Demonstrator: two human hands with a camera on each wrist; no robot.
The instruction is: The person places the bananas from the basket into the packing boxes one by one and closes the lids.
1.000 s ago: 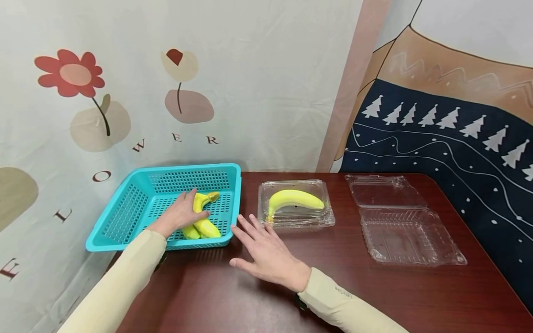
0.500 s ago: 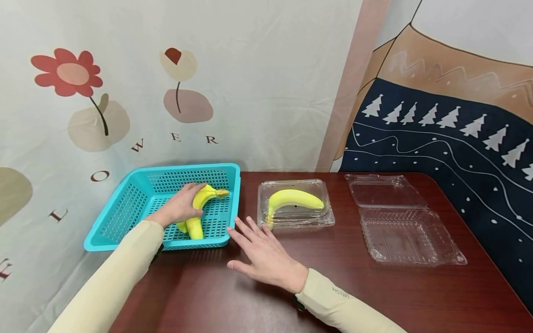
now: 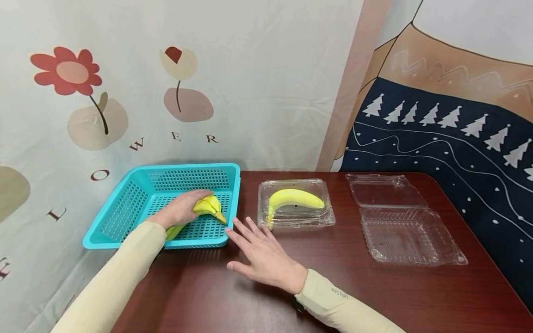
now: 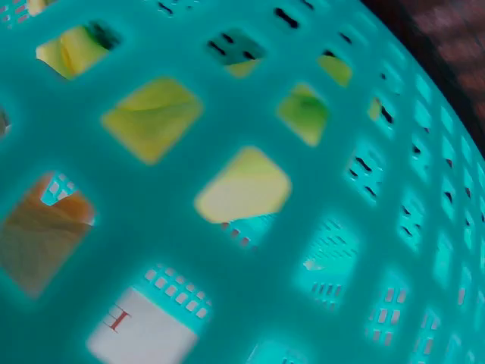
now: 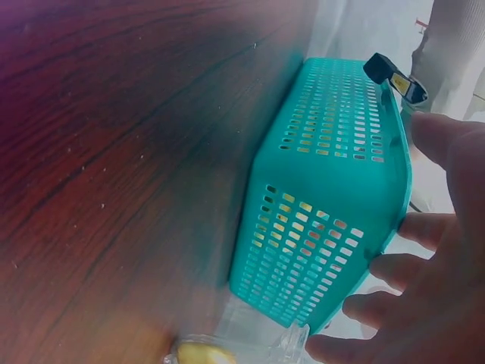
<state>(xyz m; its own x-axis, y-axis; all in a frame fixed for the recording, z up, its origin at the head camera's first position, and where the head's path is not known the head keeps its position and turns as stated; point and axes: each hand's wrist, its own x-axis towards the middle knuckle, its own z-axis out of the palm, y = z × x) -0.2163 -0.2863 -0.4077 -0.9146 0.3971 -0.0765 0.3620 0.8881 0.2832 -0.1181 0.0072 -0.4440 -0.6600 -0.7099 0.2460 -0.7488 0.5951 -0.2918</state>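
Inside the turquoise plastic basket (image 3: 235, 185), my left hand (image 3: 179, 210) grips yellow bananas (image 3: 211, 205) from above. Their brown stem end points toward the basket's right front corner. A greenish-yellow banana end (image 3: 174, 232) shows below the wrist; whether it joins the others is hidden. Through the basket's holes, the left wrist view catches blurred pieces of yellow banana (image 4: 155, 117). My right hand (image 3: 266, 259) is spread with straight fingers at the basket's right front corner. In the right wrist view, its fingertips (image 5: 398, 269) lie along the basket's rim; contact is hard to tell.
Right of the basket, a closed clear plastic box (image 3: 261, 203) holds one banana (image 3: 296, 198). Farther right lies another clear box (image 3: 410, 238) with its lid (image 3: 385, 190) folded back. A printed curtain (image 3: 270, 92) hangs behind the dark red table (image 3: 333, 286).
My left hand has turned the bananas in the basket, swinging their stem end from the upper right down toward the front right corner. The right hand has barely moved.
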